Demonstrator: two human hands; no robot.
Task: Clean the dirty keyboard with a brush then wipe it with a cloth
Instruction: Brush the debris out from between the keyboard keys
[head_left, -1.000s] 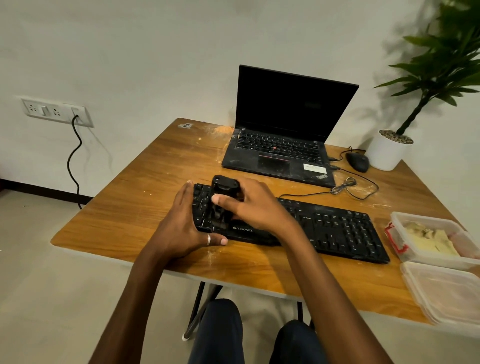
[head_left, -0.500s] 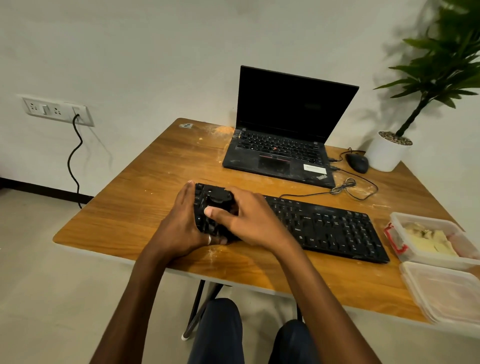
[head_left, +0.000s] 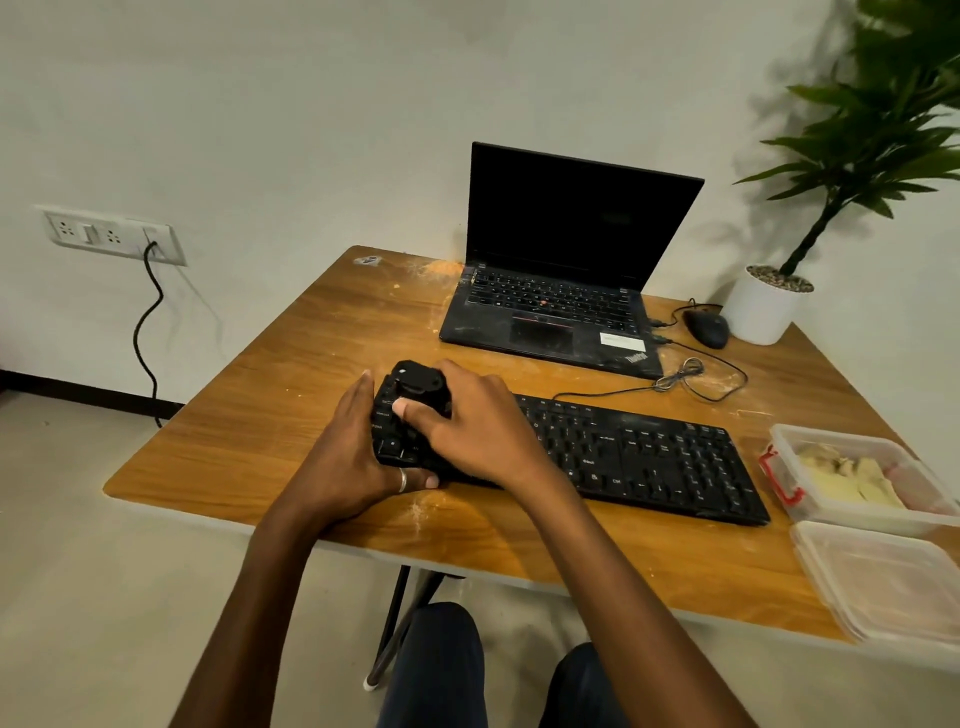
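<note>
A black full-size keyboard (head_left: 649, 462) lies across the wooden table (head_left: 291, 405), dusted with pale specks. My right hand (head_left: 467, 421) grips a chunky black brush (head_left: 418, 387) and holds it down on the keyboard's left end, thumb across the brush's front. My left hand (head_left: 358, 447) wraps the keyboard's left edge, fingers up along the side and the ringed thumb under the front rim. A pale cloth (head_left: 847, 475) lies in a clear box (head_left: 784, 434) at the right.
An open black laptop (head_left: 561, 317) stands behind the keyboard, with a mouse (head_left: 707, 328), a looped cable (head_left: 680, 376) and a white plant pot (head_left: 763, 309) at the back right. A lidded clear container (head_left: 883, 582) sits at the front right. Crumbs dot the table.
The brush has swept over the left keys, down towards me and then back up towards the top row. My left hand has kept its hold on the keyboard's left edge.
</note>
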